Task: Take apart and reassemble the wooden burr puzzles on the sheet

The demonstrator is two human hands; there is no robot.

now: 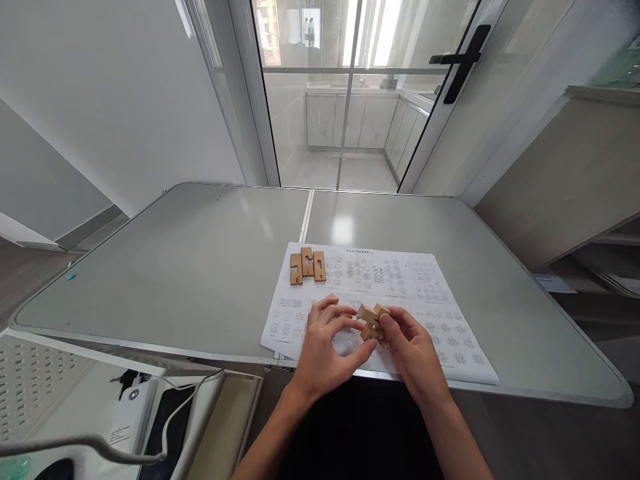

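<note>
Just above the front part of a printed paper sheet (345, 267), both my hands are at a small cluster of interlocking wooden puzzle pieces (367, 313). My right hand (413, 347) pinches the cluster from the right between thumb and fingers. From the left, the thumb and index finger of my left hand (327, 343) close on its lower part, with the other fingers curved above. My fingers partly hide how the pieces fit together. Three flat notched wooden pieces (307, 263) with dark marks lie side by side at the sheet's upper left. Another bit of wood shows behind my left fingers.
Small line diagrams cover the sheet, which lies at the front edge of a grey folding table (200, 267). At lower left a white cart (50, 387) holds a white box (133, 413) and a cable (100, 450). A glass door (350, 100) stands beyond the table.
</note>
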